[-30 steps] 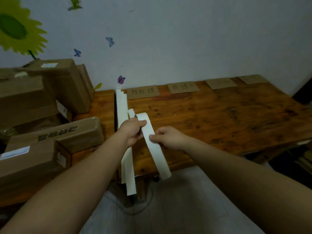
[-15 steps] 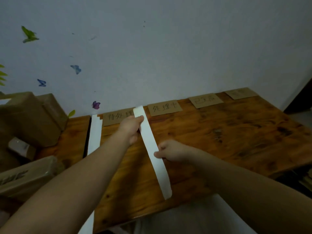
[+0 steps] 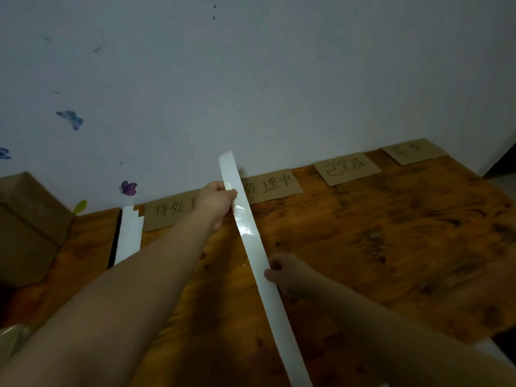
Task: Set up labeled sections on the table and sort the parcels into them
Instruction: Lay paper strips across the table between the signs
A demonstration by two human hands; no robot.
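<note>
Since half a second ago, both hands have carried the white strip (image 3: 252, 241) farther toward the wall, its far end now rising past the cards. Left-hand fingers (image 3: 227, 194) pinch the strip near its 12 o'clock end; right-hand fingers (image 3: 272, 273) are closed on its edge lower down. It hangs over the worktop (image 3: 391, 247) between two cardboard labels (image 3: 272, 187). Another white strip (image 3: 129, 233) lies flat at 9 o'clock, a parcel (image 3: 25, 227) beyond it.
</note>
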